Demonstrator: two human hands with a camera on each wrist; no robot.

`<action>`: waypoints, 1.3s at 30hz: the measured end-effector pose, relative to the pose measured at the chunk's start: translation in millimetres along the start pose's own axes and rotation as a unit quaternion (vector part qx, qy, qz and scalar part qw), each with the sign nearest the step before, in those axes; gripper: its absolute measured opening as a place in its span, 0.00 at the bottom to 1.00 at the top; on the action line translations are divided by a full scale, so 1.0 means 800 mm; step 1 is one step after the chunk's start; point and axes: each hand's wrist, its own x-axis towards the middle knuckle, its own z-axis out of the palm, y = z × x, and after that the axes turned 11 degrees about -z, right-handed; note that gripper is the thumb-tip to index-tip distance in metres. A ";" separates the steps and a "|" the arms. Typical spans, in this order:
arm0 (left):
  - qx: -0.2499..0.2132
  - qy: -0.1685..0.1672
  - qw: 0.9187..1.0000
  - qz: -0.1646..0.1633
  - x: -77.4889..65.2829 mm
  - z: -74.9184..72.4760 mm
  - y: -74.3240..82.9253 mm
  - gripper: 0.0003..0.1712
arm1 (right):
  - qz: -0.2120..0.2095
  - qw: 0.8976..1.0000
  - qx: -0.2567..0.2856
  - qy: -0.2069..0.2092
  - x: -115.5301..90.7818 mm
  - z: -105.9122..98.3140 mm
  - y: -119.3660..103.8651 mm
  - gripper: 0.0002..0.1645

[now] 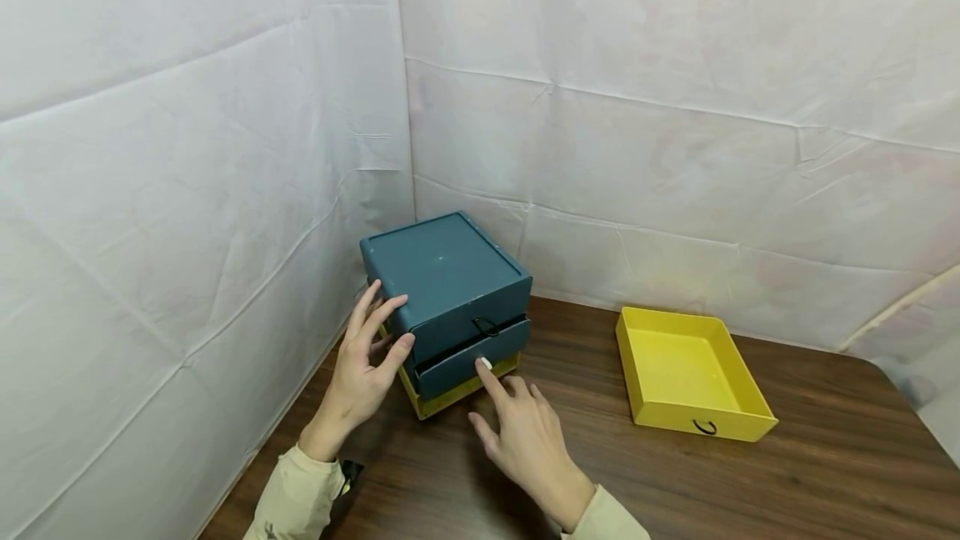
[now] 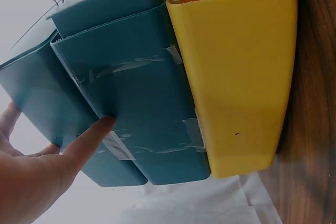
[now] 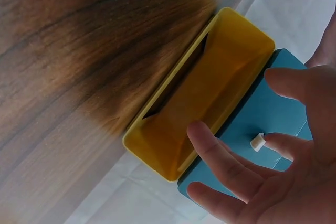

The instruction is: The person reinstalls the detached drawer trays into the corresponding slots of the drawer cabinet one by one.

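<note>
A stack of drawers stands in the corner: two blue units (image 1: 442,261) on top of a yellow casing (image 1: 450,398). The lower blue drawer (image 1: 457,365) sticks out a little, with a small white knob (image 3: 258,141) on its front. My left hand (image 1: 360,373) rests spread against the stack's left side, and its thumb touches the blue side in the left wrist view. With its index finger extended, my right hand (image 1: 525,432) touches the lower blue drawer's front beside the knob. Its other fingers are held off the drawer, in front of the yellow casing (image 3: 236,61).
A yellow drawer (image 1: 675,419) with a black loop handle sits apart on the wooden table (image 1: 570,357), to the right. White cloth walls (image 1: 637,157) stand behind and to the left. Another black loop (image 1: 485,327) hangs from the top blue drawer.
</note>
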 end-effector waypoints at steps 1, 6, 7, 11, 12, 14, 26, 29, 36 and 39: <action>0.000 0.001 1.000 0.000 0.000 0.000 0.000 0.32 | 0.000 1.000 0.000 -0.001 0.001 0.001 0.000 0.45; 0.001 0.003 1.000 0.003 0.000 0.000 -0.001 0.32 | -0.002 1.000 0.004 -0.001 0.008 0.004 0.000 0.44; 0.001 0.003 1.000 0.003 0.001 0.000 -0.001 0.32 | -0.002 1.000 0.004 -0.001 0.009 0.005 0.000 0.44; 0.002 0.003 1.000 0.006 0.001 0.001 -0.002 0.32 | -0.002 1.000 0.005 0.001 0.012 0.007 0.000 0.44; 0.002 0.003 1.000 0.007 0.001 0.001 -0.002 0.32 | -0.001 1.000 0.003 0.001 0.013 0.007 0.000 0.44; 0.001 0.003 1.000 0.008 0.001 0.001 -0.002 0.32 | -0.001 1.000 0.002 0.002 0.014 0.008 0.000 0.44; 0.001 0.001 1.000 0.005 0.001 0.000 -0.001 0.32 | 0.002 1.000 0.007 -0.005 0.017 0.008 0.002 0.44; 0.000 0.000 1.000 0.004 0.001 0.000 0.000 0.32 | 0.002 1.000 0.008 -0.004 0.018 0.007 0.002 0.43; 0.001 0.000 1.000 0.001 0.002 0.000 0.001 0.32 | -0.001 1.000 0.011 0.002 0.019 0.007 0.003 0.42; 0.002 0.000 1.000 0.000 0.002 0.000 0.002 0.32 | -0.004 1.000 0.023 0.012 0.018 0.004 0.006 0.40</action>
